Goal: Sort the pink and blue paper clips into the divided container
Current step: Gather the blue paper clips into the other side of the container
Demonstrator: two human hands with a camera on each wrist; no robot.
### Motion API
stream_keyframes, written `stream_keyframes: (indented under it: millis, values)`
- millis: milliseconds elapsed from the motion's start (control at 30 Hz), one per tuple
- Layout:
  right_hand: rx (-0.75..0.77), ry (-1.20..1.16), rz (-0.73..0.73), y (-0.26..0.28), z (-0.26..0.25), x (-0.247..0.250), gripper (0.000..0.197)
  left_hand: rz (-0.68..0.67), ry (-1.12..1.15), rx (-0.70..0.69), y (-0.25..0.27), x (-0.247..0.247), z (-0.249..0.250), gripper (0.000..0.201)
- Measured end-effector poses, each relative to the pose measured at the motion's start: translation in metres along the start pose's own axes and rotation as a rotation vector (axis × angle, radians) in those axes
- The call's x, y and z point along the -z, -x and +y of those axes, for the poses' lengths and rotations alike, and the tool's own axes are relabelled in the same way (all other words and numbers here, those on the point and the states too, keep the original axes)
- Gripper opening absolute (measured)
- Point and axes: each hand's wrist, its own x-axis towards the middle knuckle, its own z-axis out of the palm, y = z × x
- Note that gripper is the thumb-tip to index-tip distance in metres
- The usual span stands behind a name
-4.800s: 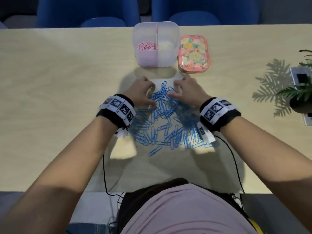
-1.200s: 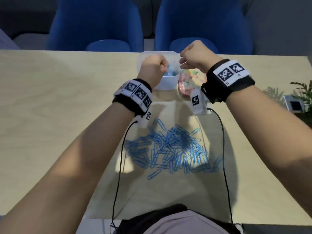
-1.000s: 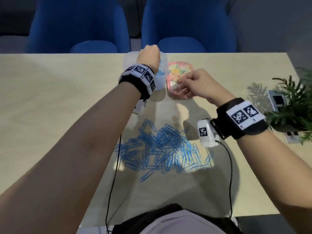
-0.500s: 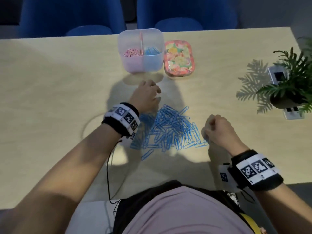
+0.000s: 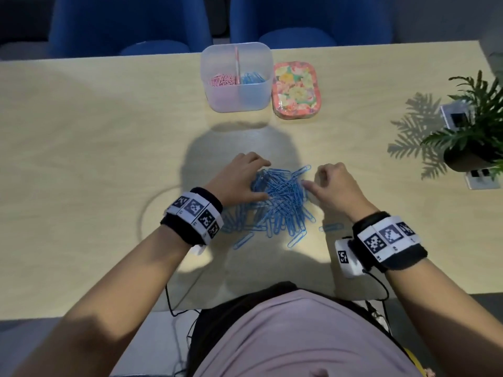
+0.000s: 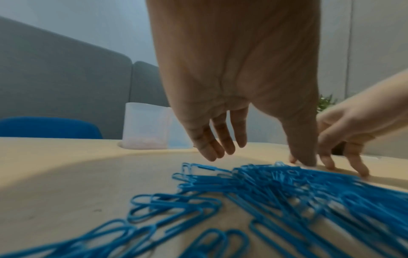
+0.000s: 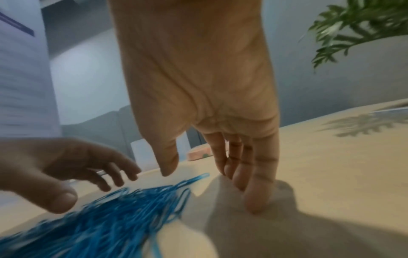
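Note:
A heap of blue paper clips (image 5: 280, 202) lies on the table in front of me, with a few strays at its near edge. My left hand (image 5: 245, 178) rests at the heap's left side, fingers spread and relaxed, its thumb (image 6: 304, 157) touching the clips (image 6: 264, 192). My right hand (image 5: 326, 183) is at the heap's right side, its straight fingertips (image 7: 253, 200) on the table beside the clips (image 7: 110, 218). Neither hand holds anything. The clear divided container (image 5: 261, 99) stands at the far edge, with pink clips (image 5: 221, 80) in its left half and blue clips (image 5: 253, 77) in its right half.
A floral tin (image 5: 296, 91) sits just right of the container. A potted plant (image 5: 473, 126) and white sockets (image 5: 481, 178) stand at the table's right end. Blue chairs (image 5: 130, 25) are behind the table. Wrist cables hang off the near edge.
Both hands came back from the container to the table. In the last half second they closed in on the heap from left and right, and the right hand's fingers uncurled.

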Motion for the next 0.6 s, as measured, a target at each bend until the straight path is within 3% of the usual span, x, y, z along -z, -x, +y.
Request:
stream_keyframes:
  millis: [67,167,367,600]
  values:
    - [0.072,0.052,-0.027,0.007,-0.012,-0.009,0.054,-0.054,-0.055,-0.001,0.002,-0.006,0.004,0.073]
    - [0.19,0.052,-0.051,0.018,-0.034,-0.022,0.061,-0.053,-0.058,0.042,-0.002,-0.014,0.012,0.051]
    - [0.321,0.007,0.02,0.018,-0.046,-0.035,0.024,0.043,-0.034,0.052,-0.004,-0.014,0.019,0.022]
    - [0.244,-0.161,-0.034,-0.011,-0.039,-0.005,0.021,0.169,0.067,0.135,0.004,-0.002,0.003,0.014]
